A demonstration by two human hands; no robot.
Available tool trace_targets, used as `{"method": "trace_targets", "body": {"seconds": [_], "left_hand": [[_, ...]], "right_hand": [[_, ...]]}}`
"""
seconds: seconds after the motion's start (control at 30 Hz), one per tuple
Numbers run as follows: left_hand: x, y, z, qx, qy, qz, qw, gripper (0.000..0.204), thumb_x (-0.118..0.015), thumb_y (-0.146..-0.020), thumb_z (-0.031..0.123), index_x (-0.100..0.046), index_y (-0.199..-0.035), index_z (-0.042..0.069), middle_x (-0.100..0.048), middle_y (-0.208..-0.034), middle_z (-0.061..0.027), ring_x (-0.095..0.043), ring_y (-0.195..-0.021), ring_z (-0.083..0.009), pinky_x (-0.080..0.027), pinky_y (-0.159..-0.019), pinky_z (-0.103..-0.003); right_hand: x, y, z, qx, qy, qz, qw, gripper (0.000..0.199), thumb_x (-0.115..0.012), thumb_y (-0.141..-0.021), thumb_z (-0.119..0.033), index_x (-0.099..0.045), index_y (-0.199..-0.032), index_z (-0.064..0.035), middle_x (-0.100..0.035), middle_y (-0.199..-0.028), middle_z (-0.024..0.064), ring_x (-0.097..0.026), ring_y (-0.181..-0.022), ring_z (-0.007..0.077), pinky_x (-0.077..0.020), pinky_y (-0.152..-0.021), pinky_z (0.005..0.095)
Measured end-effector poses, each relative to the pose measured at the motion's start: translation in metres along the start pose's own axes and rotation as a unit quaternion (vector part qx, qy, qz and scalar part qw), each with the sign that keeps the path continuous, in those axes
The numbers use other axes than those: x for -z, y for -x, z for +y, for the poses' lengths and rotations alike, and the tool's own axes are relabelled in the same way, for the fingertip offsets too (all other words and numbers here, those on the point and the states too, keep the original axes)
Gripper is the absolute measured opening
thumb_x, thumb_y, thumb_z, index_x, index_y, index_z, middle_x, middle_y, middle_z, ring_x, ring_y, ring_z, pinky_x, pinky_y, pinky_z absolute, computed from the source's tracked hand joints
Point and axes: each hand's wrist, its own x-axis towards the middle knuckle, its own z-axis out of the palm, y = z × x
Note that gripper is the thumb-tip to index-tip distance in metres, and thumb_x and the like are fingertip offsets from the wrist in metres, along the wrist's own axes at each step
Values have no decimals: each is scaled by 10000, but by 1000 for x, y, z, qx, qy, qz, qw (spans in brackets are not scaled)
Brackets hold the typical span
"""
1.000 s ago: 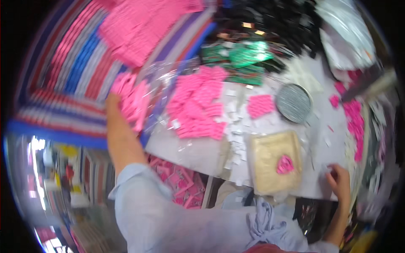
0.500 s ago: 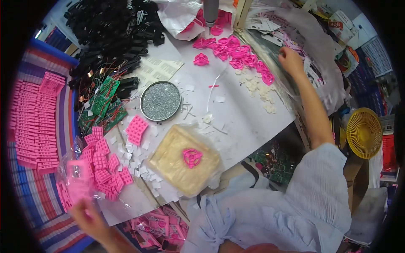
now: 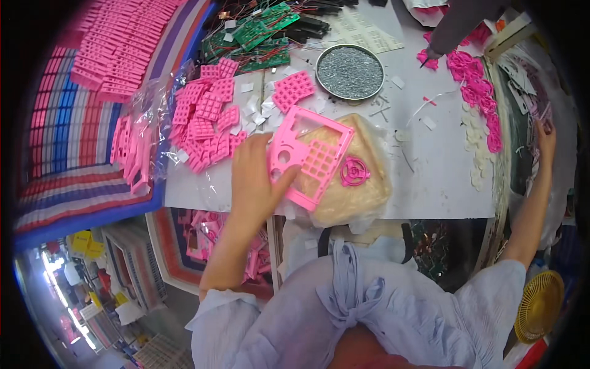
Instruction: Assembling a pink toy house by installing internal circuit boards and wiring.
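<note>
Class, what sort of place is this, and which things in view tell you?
Probably a small assembly workshop: green circuit boards with wires, a round tin of small metal pieces, and stacked pink plastic parts.

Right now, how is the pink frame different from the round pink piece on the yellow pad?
The pink frame is rectangular; the round pink piece is ring-like. The frame is bigger, the piece smaller. The left hand holds the frame, while the piece lies on the yellow pad. Both are pink, with openings in them.
</note>
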Motion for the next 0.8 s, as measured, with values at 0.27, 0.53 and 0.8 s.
{"method": "trace_targets", "body": {"seconds": [0.27,0.53,0.8], "left_hand": [[-12,-1,-29,260,403,-102,872,765,-709,-872,44,-322,-1530,-5,-590,-1281,-190,-617,-1146,-238,-523,-946,-363],[3,8,-5,179,530,79,825,821,-573,-908,-99,-158,-1605,27,-569,-1338,-179,-585,-1212,-211,-482,-1009,-332],[3,-1,-47,279,685,-276,613,925,-208,-996,742,-390,-1531,11,-485,-1522,-155,-519,-1359,-248,-388,-1163,-407]], "right_hand": [[46,249,-234,-12,-572,-310,759,776,-630,-971,-397,-311,-1560,-5,-473,-1476,153,-553,-1285,217,-465,-1050,304],[6,378,-396,119,-552,-473,676,895,-889,-680,-417,-518,-1376,7,-662,-1193,100,-650,-892,182,-510,-735,299],[-12,415,-481,717,-252,-344,552,402,-685,-803,-121,-679,-1203,-157,-609,-982,63,-618,-961,256,-510,-807,364]]}}
